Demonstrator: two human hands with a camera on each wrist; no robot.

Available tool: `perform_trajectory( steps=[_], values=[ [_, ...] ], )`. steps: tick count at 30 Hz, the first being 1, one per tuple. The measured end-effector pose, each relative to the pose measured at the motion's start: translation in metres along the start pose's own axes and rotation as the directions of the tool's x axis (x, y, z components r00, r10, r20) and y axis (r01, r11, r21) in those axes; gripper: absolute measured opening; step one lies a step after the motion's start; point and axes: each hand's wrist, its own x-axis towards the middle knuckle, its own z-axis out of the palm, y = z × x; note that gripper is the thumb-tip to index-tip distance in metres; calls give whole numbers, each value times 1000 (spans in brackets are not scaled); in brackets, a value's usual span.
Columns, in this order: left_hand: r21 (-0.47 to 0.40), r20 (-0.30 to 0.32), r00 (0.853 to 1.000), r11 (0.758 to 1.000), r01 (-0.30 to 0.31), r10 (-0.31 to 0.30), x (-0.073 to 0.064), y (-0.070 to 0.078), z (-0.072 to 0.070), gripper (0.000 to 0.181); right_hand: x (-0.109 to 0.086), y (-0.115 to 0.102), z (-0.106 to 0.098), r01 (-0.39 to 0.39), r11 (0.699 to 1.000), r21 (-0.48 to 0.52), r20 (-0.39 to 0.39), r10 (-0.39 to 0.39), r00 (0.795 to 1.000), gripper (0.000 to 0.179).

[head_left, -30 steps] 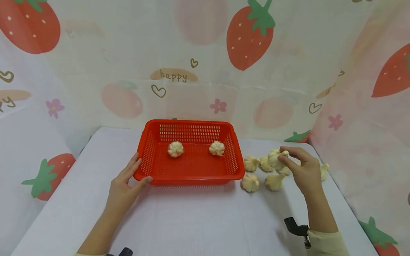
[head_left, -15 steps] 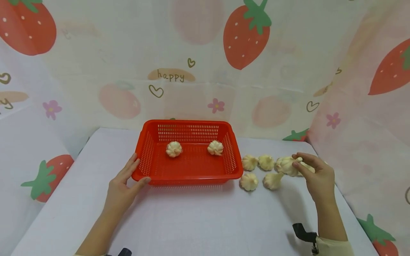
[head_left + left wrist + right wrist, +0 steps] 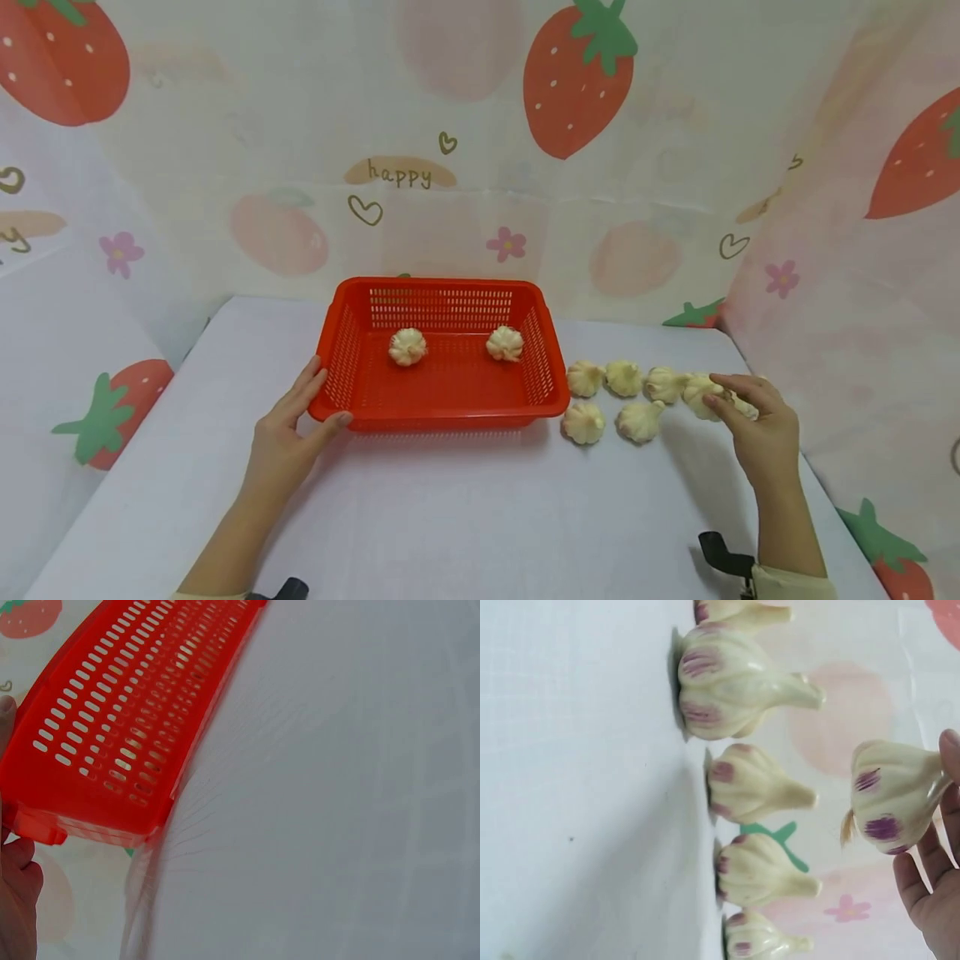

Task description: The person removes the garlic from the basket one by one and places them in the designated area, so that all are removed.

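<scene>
My left hand (image 3: 283, 450) holds the left front corner of a red slotted plastic basket (image 3: 442, 415), thumb on the front rim; in the left wrist view, curled fingers (image 3: 19, 874) show under the rim. Two garlic bulbs, one on the left (image 3: 407, 347) and one on the right (image 3: 505, 343), lie inside. My right hand (image 3: 765, 433) pinches another garlic bulb (image 3: 896, 795) by its stem. That bulb has purple streaks and hangs apart from the row in the right wrist view. A bulb behind the hand (image 3: 745, 407) is partly hidden.
Several more garlic bulbs stand on the white-covered table (image 3: 480, 517) right of the basket, among them a front one (image 3: 583, 423), its neighbour (image 3: 639, 422) and a back one (image 3: 664, 384). A strawberry-print cloth (image 3: 300, 125) hangs behind.
My right hand has moved right and lower with the garlic bulb, from over the middle of the row to its right end. The left hand and basket stay in place.
</scene>
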Motion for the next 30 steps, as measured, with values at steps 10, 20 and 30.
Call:
perform_trajectory(
  steps=[10,20,30],
  values=[
    [1,-3,1000,1000,7,-7,2,0,-1,78,-4,15,-5,-30,998,-60,40,32,999,36],
    [1,3,1000,1000,11,-11,2,2,0,77,-9,30,-4,-24,992,-123,126,40,991,37],
    [0,-16,1000,1000,-13,13,1,0,1,78,-7,47,2,26,996,-89,167,-11,986,35]
  ],
)
